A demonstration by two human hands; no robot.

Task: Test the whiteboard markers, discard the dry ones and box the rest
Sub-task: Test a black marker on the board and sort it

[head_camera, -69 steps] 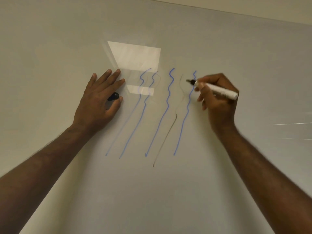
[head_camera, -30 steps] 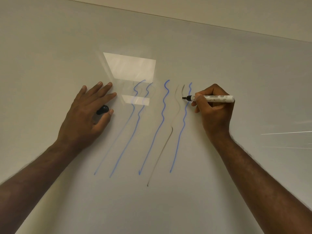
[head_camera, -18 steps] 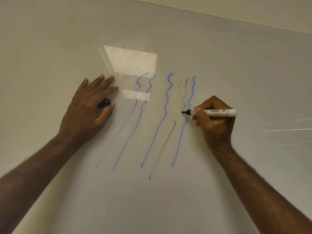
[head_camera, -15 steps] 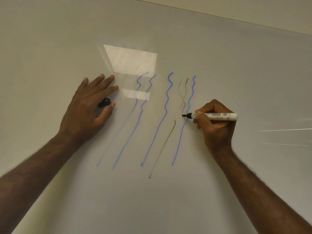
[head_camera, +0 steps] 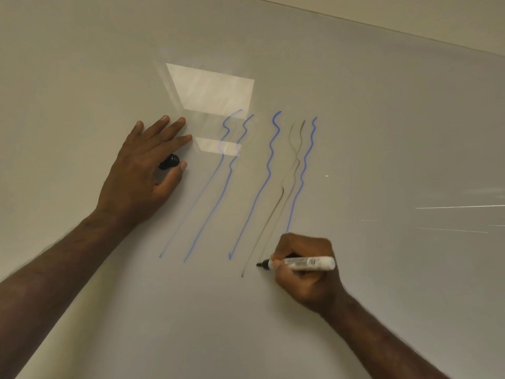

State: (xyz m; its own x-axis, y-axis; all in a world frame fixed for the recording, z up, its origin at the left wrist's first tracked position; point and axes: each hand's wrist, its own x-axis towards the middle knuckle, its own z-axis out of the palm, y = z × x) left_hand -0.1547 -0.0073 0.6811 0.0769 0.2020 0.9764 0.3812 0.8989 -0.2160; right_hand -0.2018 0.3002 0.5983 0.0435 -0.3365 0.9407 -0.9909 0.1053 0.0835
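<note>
The right hand (head_camera: 306,272) grips a white whiteboard marker (head_camera: 300,263), its black tip touching the whiteboard (head_camera: 382,132) below two faint brownish lines (head_camera: 276,206). Wavy blue lines (head_camera: 269,173) run between the hands. The left hand (head_camera: 144,170) lies flat, thumb pinching a black marker cap (head_camera: 169,161). The barrel's label print is unreadable.
</note>
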